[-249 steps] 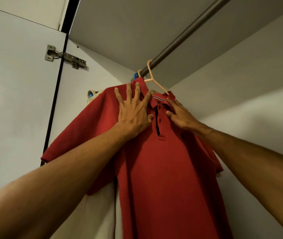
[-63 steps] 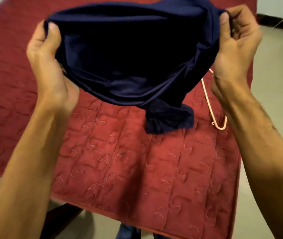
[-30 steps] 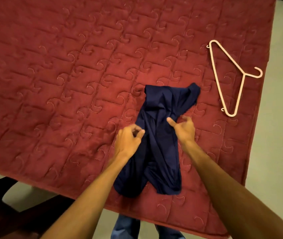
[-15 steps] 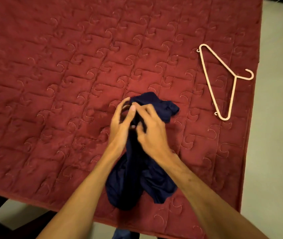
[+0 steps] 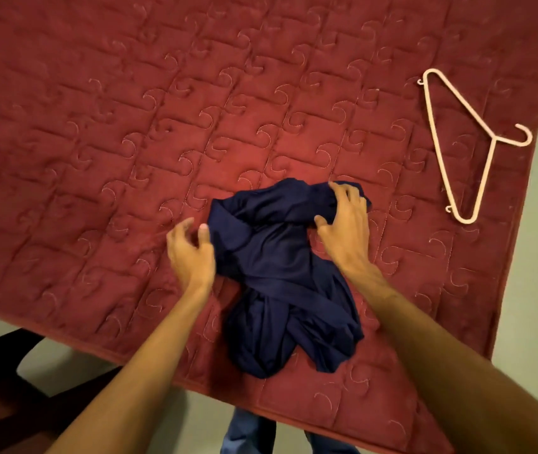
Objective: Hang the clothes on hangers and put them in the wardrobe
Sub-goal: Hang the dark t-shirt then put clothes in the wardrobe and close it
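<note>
Garment [image 5: 271, 257] bunched on quilt [image 5: 130, 126], hanger [image 5: 494, 139] apart

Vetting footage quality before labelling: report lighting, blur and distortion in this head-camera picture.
Head view: dim, warm light, no glare; the left hand slightly motion-blurred, the right hand, navy garment and pink hanger sharper; wide-angle lens stretches both forearms toward the lower corners; deep shadow below the red quilt, lower left.
</note>
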